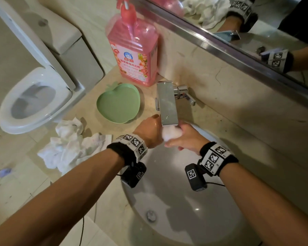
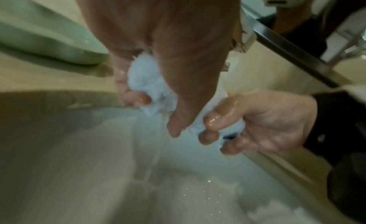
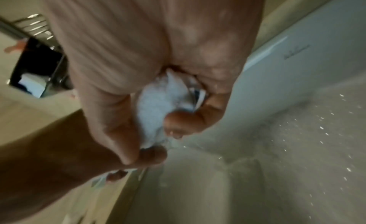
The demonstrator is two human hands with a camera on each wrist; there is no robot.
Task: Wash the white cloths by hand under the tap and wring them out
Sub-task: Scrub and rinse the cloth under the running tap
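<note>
A bunched wet white cloth (image 1: 170, 134) sits right under the chrome tap (image 1: 166, 102), squeezed between both hands. My left hand (image 1: 149, 129) grips its left end and my right hand (image 1: 187, 137) grips its right end, over the white basin (image 1: 212, 210). In the left wrist view the cloth (image 2: 146, 85) bulges out between curled, wet fingers (image 2: 215, 121), and water runs down from it. In the right wrist view the cloth (image 3: 156, 108) is wrapped by the right hand's fingers (image 3: 178, 119). More crumpled white cloths (image 1: 68, 144) lie on the counter to the left.
A green apple-shaped dish (image 1: 119, 103) and a pink detergent bottle (image 1: 133, 48) stand on the counter behind the left hand. A toilet (image 1: 34, 96) is at the far left. A mirror (image 1: 256, 23) runs along the wall above the tap.
</note>
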